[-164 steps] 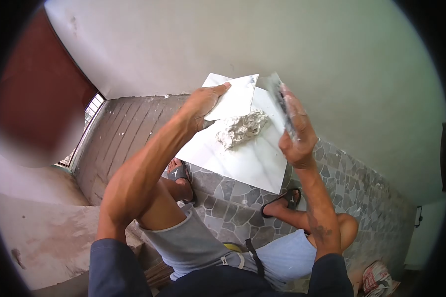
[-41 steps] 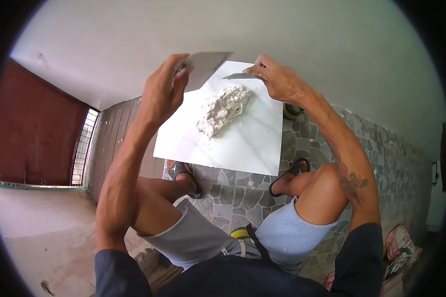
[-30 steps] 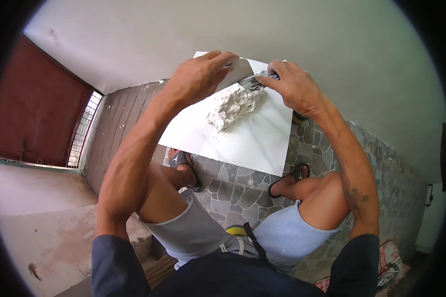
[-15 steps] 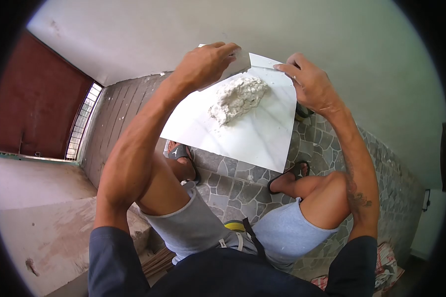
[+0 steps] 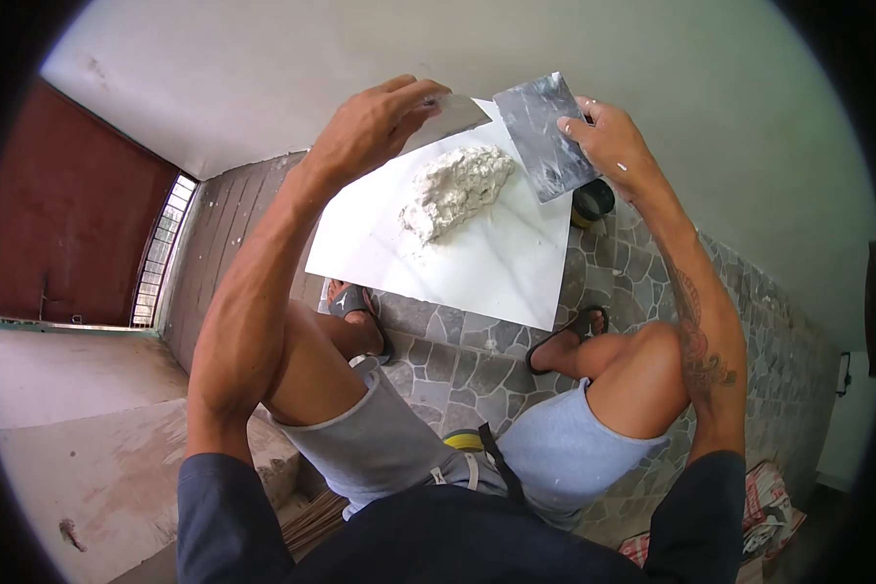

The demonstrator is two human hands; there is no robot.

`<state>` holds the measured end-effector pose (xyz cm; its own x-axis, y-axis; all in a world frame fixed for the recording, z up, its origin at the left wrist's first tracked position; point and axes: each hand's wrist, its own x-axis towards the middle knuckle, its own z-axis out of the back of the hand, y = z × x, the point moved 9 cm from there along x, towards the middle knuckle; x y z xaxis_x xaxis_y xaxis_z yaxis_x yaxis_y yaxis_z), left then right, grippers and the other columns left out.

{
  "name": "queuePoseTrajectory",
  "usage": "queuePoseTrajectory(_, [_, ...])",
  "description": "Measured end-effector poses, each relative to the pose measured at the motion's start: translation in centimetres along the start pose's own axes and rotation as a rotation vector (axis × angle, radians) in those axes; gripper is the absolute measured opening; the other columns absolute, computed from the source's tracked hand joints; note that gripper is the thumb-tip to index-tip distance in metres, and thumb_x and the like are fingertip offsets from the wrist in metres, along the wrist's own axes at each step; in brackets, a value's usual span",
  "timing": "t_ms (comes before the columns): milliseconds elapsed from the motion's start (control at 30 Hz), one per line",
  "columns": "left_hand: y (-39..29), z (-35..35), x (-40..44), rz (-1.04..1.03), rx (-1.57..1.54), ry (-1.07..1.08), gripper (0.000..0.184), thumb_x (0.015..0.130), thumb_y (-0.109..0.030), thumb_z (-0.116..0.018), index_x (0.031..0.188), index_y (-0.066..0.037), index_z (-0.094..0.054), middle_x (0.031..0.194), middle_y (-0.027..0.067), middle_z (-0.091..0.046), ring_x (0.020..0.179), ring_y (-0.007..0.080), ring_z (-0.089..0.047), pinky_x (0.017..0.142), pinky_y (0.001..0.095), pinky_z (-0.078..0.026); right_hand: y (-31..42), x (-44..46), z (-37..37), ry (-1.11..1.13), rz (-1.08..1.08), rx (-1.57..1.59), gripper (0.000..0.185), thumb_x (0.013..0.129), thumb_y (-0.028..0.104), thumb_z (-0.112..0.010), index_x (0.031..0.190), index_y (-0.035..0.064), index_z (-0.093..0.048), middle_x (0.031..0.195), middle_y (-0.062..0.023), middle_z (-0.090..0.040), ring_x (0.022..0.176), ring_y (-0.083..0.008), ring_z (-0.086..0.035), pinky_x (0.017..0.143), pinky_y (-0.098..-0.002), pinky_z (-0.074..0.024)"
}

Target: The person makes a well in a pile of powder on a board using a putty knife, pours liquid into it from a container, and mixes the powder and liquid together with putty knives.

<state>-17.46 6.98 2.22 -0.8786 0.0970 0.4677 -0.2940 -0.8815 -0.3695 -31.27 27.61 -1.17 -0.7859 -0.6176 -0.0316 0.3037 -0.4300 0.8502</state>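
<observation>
A lumpy heap of whitish putty (image 5: 455, 190) sits on a white marble-patterned board (image 5: 477, 277) in front of me. My left hand (image 5: 384, 127) is closed on a flat grey putty scraper (image 5: 453, 120), held slanted above the board's far left part. In my right hand (image 5: 608, 141) is a rectangular grey putty scraper (image 5: 545, 136), its smeared broad face turned toward me. The thumb lies on that face and the fingers are behind it. Both scrapers are raised on either side of the heap and apart from each other. White specks dot my right hand.
A dark round container (image 5: 592, 202) stands beside the board's right edge. My sandalled feet rest on the stone-patterned floor (image 5: 438, 365) at the near side. Beyond the board rises a pale wall (image 5: 652, 58). A red-and-white sack (image 5: 764, 511) lies at lower right.
My right hand has lifted its scraper off the board's far right corner and turned it from edge-on to broad face. My left hand has shifted slightly left with its scraper.
</observation>
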Motion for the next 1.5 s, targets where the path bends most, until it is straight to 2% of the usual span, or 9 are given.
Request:
queuePoseTrajectory(267, [1.7, 1.0, -0.2, 0.080, -0.037, -0.107, 0.028, 0.099, -0.017, -0.059, 0.124, -0.004, -0.057, 0.097, 0.0152, -0.069, 0.086, 0.0259, -0.070, 0.074, 0.0376, -0.054, -1.1, -0.4, -0.6, 0.076, -0.096, 0.489, 0.043, 0.094, 0.011, -0.061, 0.130, -0.0098, -0.053, 0.104, -0.0107, -0.067, 0.091, -0.0148, -0.066, 0.083, -0.0293, -0.0550])
queuePoseTrajectory(433, [7.6, 1.5, -1.8, 0.424, -0.294, -0.198, 0.035, 0.099, -0.023, -0.058, 0.126, -0.001, -0.056, 0.096, 0.0225, -0.070, 0.083, 0.0299, -0.069, 0.076, 0.0393, -0.053, -1.5, -1.7, 0.8, 0.074, -0.080, 0.965, 0.028, 0.093, 0.012, -0.063, 0.116, -0.0040, -0.057, 0.102, -0.0086, -0.066, 0.092, -0.0157, -0.068, 0.084, -0.0311, -0.0582])
queuePoseTrajectory(567, [13.0, 1.9, -4.0, 0.556, -0.471, -0.364, 0.038, 0.099, -0.024, -0.055, 0.126, 0.004, -0.054, 0.095, 0.0212, -0.069, 0.085, 0.0264, -0.067, 0.079, 0.0391, -0.052, -0.9, -4.3, -0.9, 0.080, -0.147, 0.693, 0.028, 0.096, 0.015, -0.062, 0.118, -0.0028, -0.059, 0.106, -0.0100, -0.066, 0.093, -0.0152, -0.068, 0.084, -0.0339, -0.0581])
queuePoseTrajectory(667, [13.5, 2.9, -5.6, 0.668, -0.642, -0.495, 0.042, 0.100, -0.026, -0.054, 0.126, 0.007, -0.052, 0.098, 0.0198, -0.067, 0.083, 0.0270, -0.066, 0.081, 0.0386, -0.052, 1.0, -7.3, -3.4, -0.058, -0.018, -0.263, 0.022, 0.095, 0.013, -0.062, 0.114, 0.0022, -0.064, 0.102, -0.0114, -0.065, 0.090, -0.0215, -0.069, 0.077, -0.0369, -0.0564])
queuePoseTrajectory(867, [15.4, 3.1, -7.6, 0.836, -0.831, -0.508, 0.043, 0.093, -0.021, -0.059, 0.120, 0.012, -0.053, 0.097, 0.0181, -0.066, 0.078, 0.0250, -0.066, 0.072, 0.0384, -0.054, 5.7, -13.0, -15.8, -0.002, 0.819, -0.778, 0.031, 0.084, 0.007, -0.060, 0.115, 0.0038, -0.064, 0.094, -0.0117, -0.058, 0.085, -0.0290, -0.061, 0.074, -0.0378, -0.0509])
queuePoseTrajectory(967, [12.9, 3.5, -6.5, 0.496, 0.250, 0.073, 0.039, 0.102, -0.022, -0.050, 0.122, 0.011, -0.057, 0.120, 0.0217, -0.062, 0.111, 0.0322, -0.058, 0.092, 0.0399, -0.050, 5.1, -14.5, -18.9, 0.035, 0.944, -0.903, 0.035, 0.082, 0.008, -0.060, 0.117, 0.0027, -0.062, 0.097, -0.0115, -0.058, 0.091, -0.0275, -0.060, 0.076, -0.0353, -0.0494])
queuePoseTrajectory(1100, [10.3, 2.9, -7.3, 0.931, -1.114, -0.483, 0.036, 0.103, -0.028, -0.052, 0.115, 0.003, -0.065, 0.107, 0.0119, -0.066, 0.098, 0.0231, -0.059, 0.082, 0.0343, -0.051, 4.0, -15.4, -20.0, 0.076, 0.929, -0.869, 0.037, 0.081, 0.009, -0.060, 0.117, 0.0021, -0.062, 0.099, -0.0110, -0.058, 0.092, -0.0251, -0.058, 0.076, -0.0365, -0.0483])
queuePoseTrajectory(1300, [8.6, 4.0, -5.9, 0.631, -0.940, -0.385, 0.041, 0.102, -0.029, -0.054, 0.108, 0.012, -0.062, 0.092, 0.0123, -0.065, 0.080, 0.0197, -0.060, 0.065, 0.0336, -0.052, 3.1, -18.0, -22.0, 0.150, 0.899, -0.927, 0.036, 0.082, 0.013, -0.058, 0.116, 0.0006, -0.060, 0.099, -0.0107, -0.058, 0.091, -0.0251, -0.057, 0.076, -0.0370, -0.0476])
queuePoseTrajectory(1500, [6.4, 4.2, -6.4, 0.757, -1.127, -0.397, 0.048, 0.102, -0.030, -0.055, 0.116, 0.016, -0.056, 0.102, 0.0203, -0.064, 0.089, 0.0239, -0.061, 0.070, 0.0374, -0.053, 3.9, -17.8, -25.5, 0.090, 0.871, -1.036, 0.034, 0.083, 0.013, -0.059, 0.113, -0.0015, -0.058, 0.099, -0.0117, -0.058, 0.088, -0.0250, -0.057, 0.074, -0.0367, -0.0480])
